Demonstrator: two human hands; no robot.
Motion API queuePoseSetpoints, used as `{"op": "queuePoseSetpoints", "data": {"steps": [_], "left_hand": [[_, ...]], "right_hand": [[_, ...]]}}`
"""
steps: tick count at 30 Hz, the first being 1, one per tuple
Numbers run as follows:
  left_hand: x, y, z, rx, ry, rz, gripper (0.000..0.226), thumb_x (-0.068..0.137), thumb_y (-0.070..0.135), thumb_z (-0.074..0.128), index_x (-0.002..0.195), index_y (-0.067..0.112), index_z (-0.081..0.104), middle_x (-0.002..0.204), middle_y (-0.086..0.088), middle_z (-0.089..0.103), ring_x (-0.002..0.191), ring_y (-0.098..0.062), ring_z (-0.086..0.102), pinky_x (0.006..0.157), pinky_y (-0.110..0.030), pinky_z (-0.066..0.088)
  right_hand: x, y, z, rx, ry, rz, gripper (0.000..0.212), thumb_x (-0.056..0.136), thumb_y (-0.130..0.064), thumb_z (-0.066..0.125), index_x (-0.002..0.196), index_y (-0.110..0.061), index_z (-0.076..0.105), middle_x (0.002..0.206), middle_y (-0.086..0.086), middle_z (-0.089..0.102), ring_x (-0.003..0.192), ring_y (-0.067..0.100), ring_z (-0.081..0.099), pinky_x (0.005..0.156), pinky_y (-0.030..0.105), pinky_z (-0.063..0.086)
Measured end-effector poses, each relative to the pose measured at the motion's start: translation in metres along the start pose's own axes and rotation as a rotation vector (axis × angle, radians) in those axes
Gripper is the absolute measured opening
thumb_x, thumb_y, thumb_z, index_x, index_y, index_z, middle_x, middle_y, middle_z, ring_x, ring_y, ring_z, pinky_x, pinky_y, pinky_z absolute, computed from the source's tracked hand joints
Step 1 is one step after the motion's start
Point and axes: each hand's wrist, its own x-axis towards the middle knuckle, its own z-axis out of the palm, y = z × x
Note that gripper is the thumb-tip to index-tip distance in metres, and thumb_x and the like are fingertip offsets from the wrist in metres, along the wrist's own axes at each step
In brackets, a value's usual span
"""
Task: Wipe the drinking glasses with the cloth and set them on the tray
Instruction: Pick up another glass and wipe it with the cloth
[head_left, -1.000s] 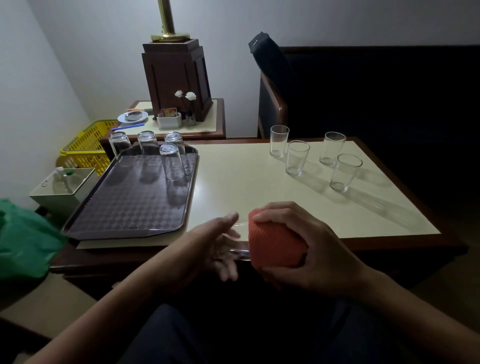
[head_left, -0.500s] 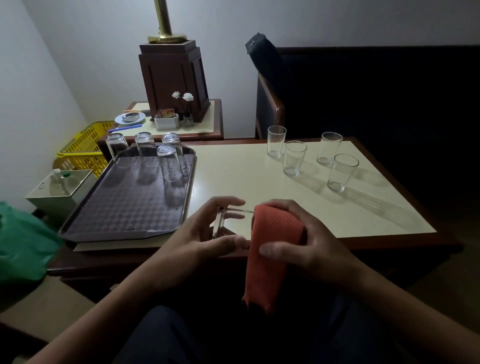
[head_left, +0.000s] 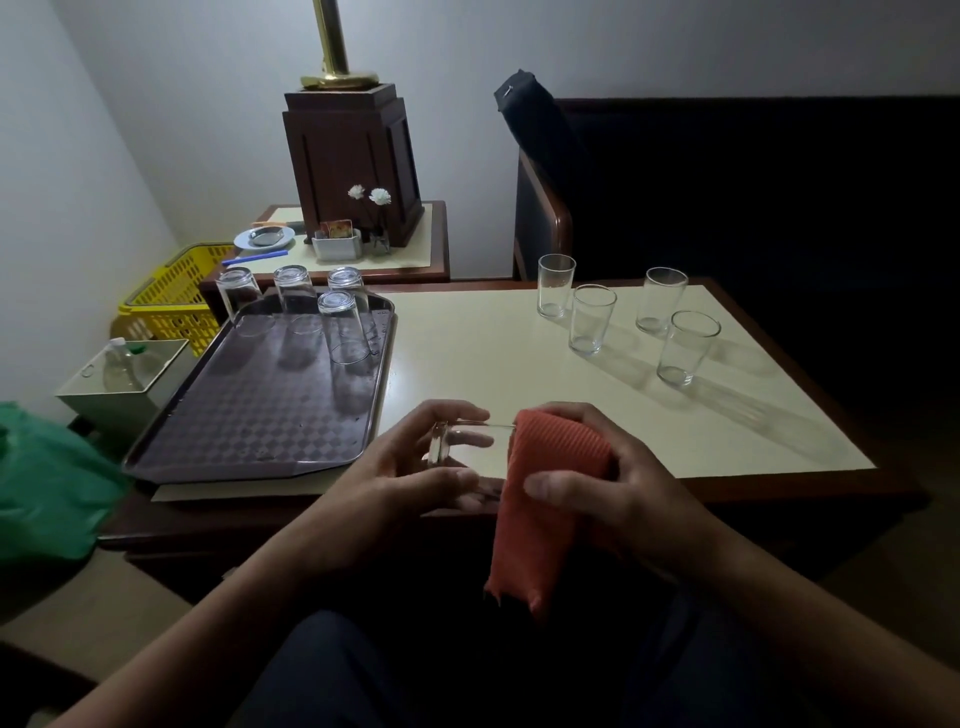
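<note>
Dim light swallows the right of the room, where a dark chair (head_left: 540, 218) can barely be made out. A green bag (head_left: 47, 483) is cut off by the left edge, and the contents of the white box (head_left: 124, 384) beside it are hard to read. The mouth of the held glass (head_left: 467, 452) is hidden under the cloth (head_left: 550, 467).

The left hand (head_left: 395, 483) curls fingers and thumb round the base end of the glass, which lies on its side in the air over the near edge of the worktop (head_left: 493, 353). The right hand (head_left: 623, 483) clamps the orange cloth over the glass's other end, thumb in front and fingers over the top. The cloth's loose tail hangs toward the lap.

A yellow basket (head_left: 176, 296) stands behind the box. The tray (head_left: 249, 415) lies on the worktop's left end with four upturned glasses (head_left: 343, 332) at its far end, three in a row and one just in front. Behind it a side table (head_left: 415, 254) carries a saucer (head_left: 262, 239), white flowers (head_left: 369, 195) and a wooden lamp base (head_left: 353, 166). Four upright glasses (head_left: 592, 319) stand grouped on the worktop's far right, well apart from the tray.
</note>
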Motion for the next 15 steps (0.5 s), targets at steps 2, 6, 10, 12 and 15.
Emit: {"op": "queuePoseSetpoints", "data": {"steps": [2,6,10,12,15], "left_hand": [[0.003,-0.002,0.002,-0.102,0.044,-0.054,0.046,0.086,0.014,0.071,0.131,0.014,0.062,0.126,-0.023,0.067,0.092,-0.039,0.069,0.083,-0.042,0.06],[0.011,-0.006,0.01,-0.316,0.139,-0.237,0.054,0.095,0.036,0.062,0.129,-0.006,0.055,0.085,-0.024,0.065,0.052,-0.025,0.059,0.044,-0.023,0.046],[0.013,-0.015,0.002,-0.35,0.176,-0.257,0.051,0.093,0.041,0.063,0.118,-0.004,0.061,0.085,-0.024,0.059,0.048,-0.025,0.055,0.042,-0.024,0.038],[0.011,-0.015,0.001,-0.344,0.135,-0.253,0.05,0.089,0.043,0.071,0.113,-0.001,0.068,0.086,-0.026,0.058,0.05,-0.025,0.054,0.045,-0.025,0.036],[0.009,-0.016,-0.001,-0.341,0.007,-0.188,0.063,0.08,0.043,0.081,0.119,-0.004,0.065,0.089,-0.025,0.062,0.056,-0.025,0.052,0.048,-0.024,0.036]], "right_hand": [[-0.002,-0.003,-0.001,-0.212,0.004,-0.087,0.067,0.079,-0.023,0.094,0.135,-0.041,0.061,0.122,-0.006,0.066,0.108,0.019,0.072,0.084,0.035,0.065],[-0.005,-0.001,-0.003,-0.769,-0.005,-0.565,0.076,0.081,-0.031,0.094,0.146,-0.03,0.056,0.154,-0.009,0.049,0.141,0.013,0.052,0.102,0.021,0.054],[0.002,0.001,-0.015,-0.339,0.016,-0.222,0.062,0.089,-0.027,0.086,0.143,-0.038,0.057,0.137,-0.009,0.065,0.122,0.013,0.066,0.096,0.033,0.059],[0.003,-0.001,-0.015,-0.151,-0.009,-0.063,0.041,0.097,-0.029,0.075,0.137,-0.034,0.065,0.124,0.002,0.075,0.114,0.023,0.073,0.099,0.045,0.06],[0.004,-0.003,-0.012,-0.106,-0.034,-0.037,0.027,0.097,-0.028,0.072,0.123,-0.022,0.077,0.108,0.006,0.081,0.1,0.022,0.078,0.085,0.034,0.062]]}}
